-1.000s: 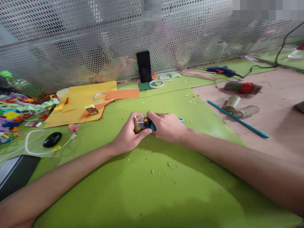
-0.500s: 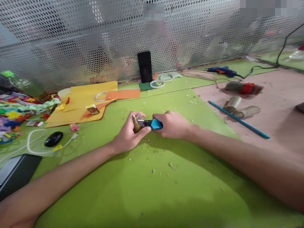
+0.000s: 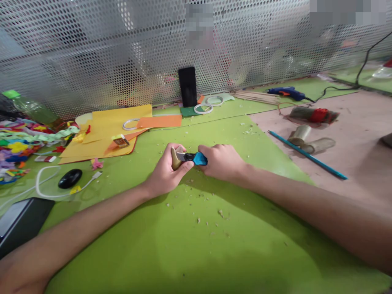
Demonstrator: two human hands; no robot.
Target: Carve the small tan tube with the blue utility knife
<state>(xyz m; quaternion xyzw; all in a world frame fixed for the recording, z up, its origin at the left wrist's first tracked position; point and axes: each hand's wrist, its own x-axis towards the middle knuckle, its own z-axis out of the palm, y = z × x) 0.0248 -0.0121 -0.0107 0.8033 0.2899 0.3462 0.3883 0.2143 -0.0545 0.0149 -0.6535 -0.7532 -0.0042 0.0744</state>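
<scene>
Near the middle of the view, my left hand (image 3: 163, 173) is closed around a small olive-brown wooden piece (image 3: 175, 160). My right hand (image 3: 223, 162) grips the blue handle of a utility knife (image 3: 199, 158). The knife's blade points left and meets the wooden piece, and my left thumb lies just below the blade, close to the knife's black front part. Small pale shavings (image 3: 220, 213) are scattered on the green table (image 3: 171, 253) beneath and in front of my hands.
A black phone (image 3: 187, 86) leans on the perforated metal screen. Yellow sheets (image 3: 107, 116), a mouse (image 3: 70, 179) and a cable lie left. Right are a blue pencil (image 3: 308, 155), short wooden cylinders (image 3: 319, 145) and a glue gun (image 3: 287, 93). Thin sticks (image 3: 255, 96) lie behind.
My right hand and the knife have shifted slightly left, the blade reaching a little further over the wooden piece. My left hand keeps its hold nearly unmoved.
</scene>
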